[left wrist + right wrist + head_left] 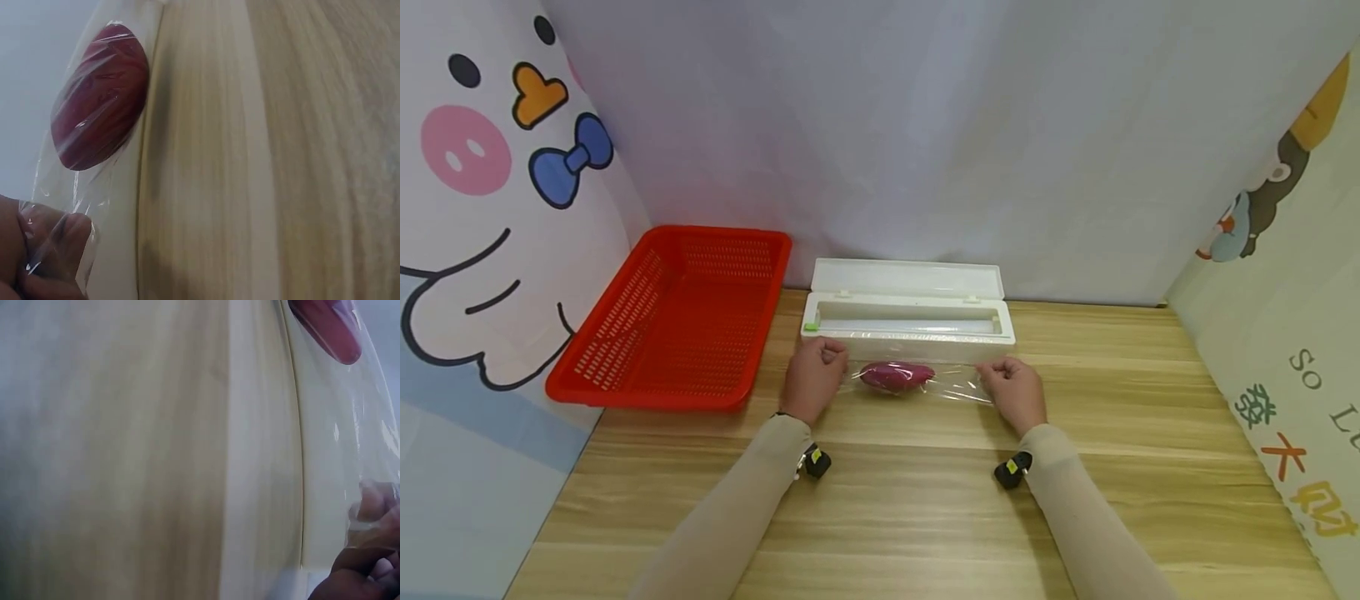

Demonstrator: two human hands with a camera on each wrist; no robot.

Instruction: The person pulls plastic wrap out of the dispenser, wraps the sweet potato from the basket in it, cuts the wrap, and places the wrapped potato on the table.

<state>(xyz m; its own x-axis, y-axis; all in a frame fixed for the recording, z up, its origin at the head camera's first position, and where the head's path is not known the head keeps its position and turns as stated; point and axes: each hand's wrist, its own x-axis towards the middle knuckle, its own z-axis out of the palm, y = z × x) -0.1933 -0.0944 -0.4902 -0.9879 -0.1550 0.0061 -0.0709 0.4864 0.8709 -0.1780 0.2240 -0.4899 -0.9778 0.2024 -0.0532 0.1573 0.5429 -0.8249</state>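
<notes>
A purple-red sweet potato [897, 376], long with tapered ends, is wrapped in clear cling film [958, 385]. The film stretches out on both sides of it, in front of the white film dispenser [910, 350]. My left hand [814, 379] pinches the film's left end between thumb and fingers. At the right end my right hand [1015, 392] pinches the film the same way. In the left wrist view the whole sweet potato [103, 100] shows beyond the fingers; the right wrist view catches only its tip [334, 334].
Behind the hands the dispenser's lid [910, 277] stands raised, with a white roll [917, 326] inside and a small green slider [811, 327] at the left front. A red plastic basket [741, 396] stands to the left on the wooden table [910, 517]. A pale curtain [925, 150] hangs behind.
</notes>
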